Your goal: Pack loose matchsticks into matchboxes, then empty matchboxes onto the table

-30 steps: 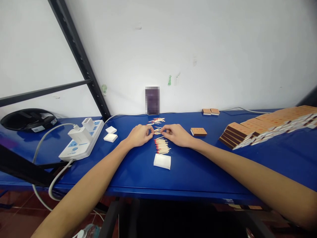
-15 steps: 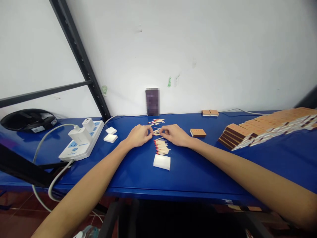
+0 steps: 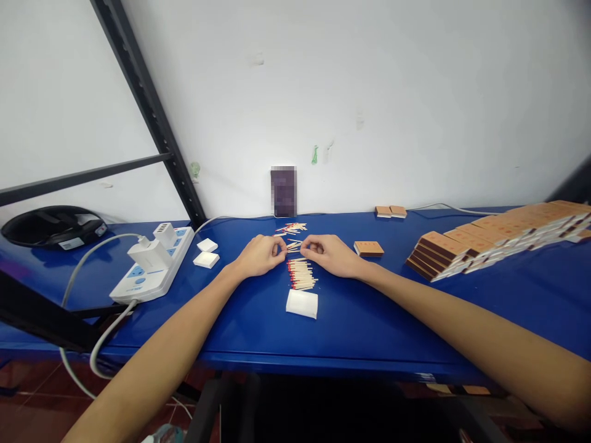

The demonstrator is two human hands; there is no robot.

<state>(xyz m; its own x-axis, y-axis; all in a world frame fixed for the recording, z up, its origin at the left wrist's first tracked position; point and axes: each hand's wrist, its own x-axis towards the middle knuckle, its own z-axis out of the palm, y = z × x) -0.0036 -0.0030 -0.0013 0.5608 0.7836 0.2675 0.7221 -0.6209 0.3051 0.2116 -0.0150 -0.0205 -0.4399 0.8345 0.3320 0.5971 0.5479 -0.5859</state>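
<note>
Roughly, fingers (image 3: 314, 239) of left hand (image 3: 259, 256) and right hand (image 3: 331, 255) curled toward thumbs, can't tell if pinching; loose matches (image 3: 294, 248) between them, match row (image 3: 301, 275) just nearer, then white box (image 3: 301, 304); matchbox (image 3: 369, 248) right of both.

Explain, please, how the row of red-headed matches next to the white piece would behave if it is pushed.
The row of matches would probably spread apart, as they lie side by side with no visible binding. Singly, they are likely light and rather stiff, being thin and straight. They might snap if bent, since they look so slender.
</note>
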